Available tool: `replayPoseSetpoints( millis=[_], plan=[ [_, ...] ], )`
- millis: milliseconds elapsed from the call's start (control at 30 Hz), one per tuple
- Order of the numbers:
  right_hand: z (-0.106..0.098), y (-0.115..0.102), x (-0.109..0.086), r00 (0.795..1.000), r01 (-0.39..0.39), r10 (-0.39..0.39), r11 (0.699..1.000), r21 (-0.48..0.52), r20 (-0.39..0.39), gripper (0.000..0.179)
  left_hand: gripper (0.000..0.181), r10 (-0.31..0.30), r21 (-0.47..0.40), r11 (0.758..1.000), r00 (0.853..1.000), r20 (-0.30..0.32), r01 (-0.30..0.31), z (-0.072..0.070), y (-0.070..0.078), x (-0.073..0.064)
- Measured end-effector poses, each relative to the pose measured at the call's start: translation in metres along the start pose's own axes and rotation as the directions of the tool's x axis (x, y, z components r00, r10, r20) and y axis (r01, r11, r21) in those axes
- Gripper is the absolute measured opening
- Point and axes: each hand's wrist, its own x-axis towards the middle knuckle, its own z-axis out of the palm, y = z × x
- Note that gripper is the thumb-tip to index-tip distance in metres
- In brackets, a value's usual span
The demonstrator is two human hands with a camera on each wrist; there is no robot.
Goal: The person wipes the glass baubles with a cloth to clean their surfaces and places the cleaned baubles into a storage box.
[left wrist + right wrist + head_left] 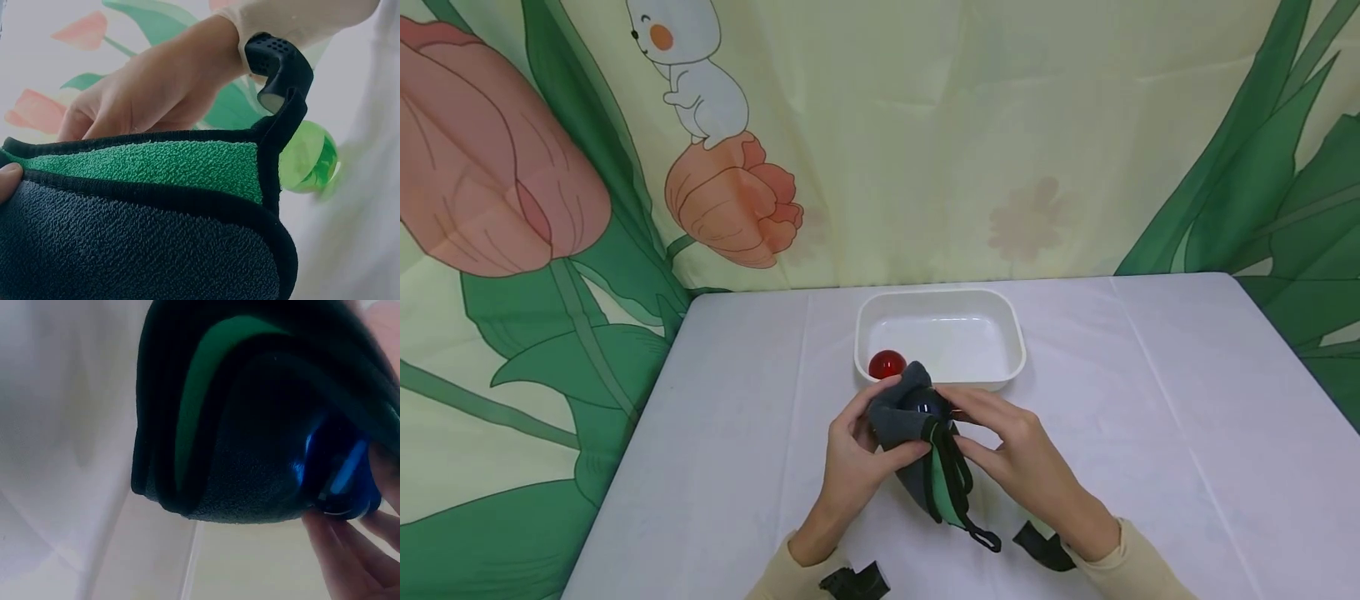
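A dark grey cloth [898,423] with a green inner side, black edging and a hanging loop is folded round a glossy blue ball [927,403]. My left hand [857,471] grips the cloth, its thumb on the near face by the black edging. From the other side, my right hand [1026,437] pinches the blue ball, and its fingertips [337,540] show against the ball in the right wrist view. Part of the ball is hidden by the cloth. In the left wrist view, the green lining [156,162] shows between two black-edged layers.
Just beyond my hands stands a white tray [940,333] holding a red ball [887,364] in its near left corner. A clear green ball [307,156] lies near my right wrist. A white cloth [1150,467] covers the table; a printed curtain [925,142] hangs behind.
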Motion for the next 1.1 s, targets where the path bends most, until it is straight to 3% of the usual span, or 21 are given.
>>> replayPoseSetpoints(
  millis=[133, 300, 467, 567, 767, 1000, 1100],
  plan=[
    [-0.003, 0.0, 0.001, 0.999, 0.0, 0.0, 1.0, -0.008, 0.037, 0.072, 0.065, 0.005, 0.001, 1.0, 1.0, -0.009, -0.005, 0.0, 0.0, 0.0],
    [-0.006, 0.002, 0.0, 0.997, 0.073, -0.07, 0.994, -0.084, 0.042, 0.076, 0.064, 0.0, 0.002, 1.0, 1.0, -0.025, 0.001, -0.002, 0.0, 0.001],
    [-0.006, 0.004, 0.0, 0.98, 0.19, -0.183, 0.977, -0.096, 0.072, 0.053, 0.062, -0.009, -0.015, 1.0, 1.0, -0.015, 0.009, -0.002, 0.0, 0.0],
    [-0.005, 0.004, 0.0, 0.973, 0.219, -0.212, 0.972, -0.082, 0.089, 0.049, 0.062, -0.019, -0.024, 1.0, 1.0, -0.004, 0.019, -0.001, 0.0, 0.0],
    [-0.004, -0.002, 0.001, 0.984, 0.163, -0.154, 0.98, -0.11, 0.084, 0.078, 0.062, -0.034, -0.041, 0.999, 0.999, 0.01, 0.035, -0.001, 0.001, 0.0],
    [0.002, -0.001, -0.002, 0.998, 0.042, -0.038, 0.996, -0.078, 0.05, 0.079, 0.061, -0.043, -0.016, 0.999, 0.998, 0.044, 0.043, -0.004, -0.001, 0.0],
    [0.004, 0.0, -0.001, 0.996, 0.044, -0.039, 0.997, -0.066, 0.077, 0.081, 0.06, -0.05, 0.005, 0.999, 0.998, 0.037, 0.05, -0.006, -0.001, 0.0]
  ],
)
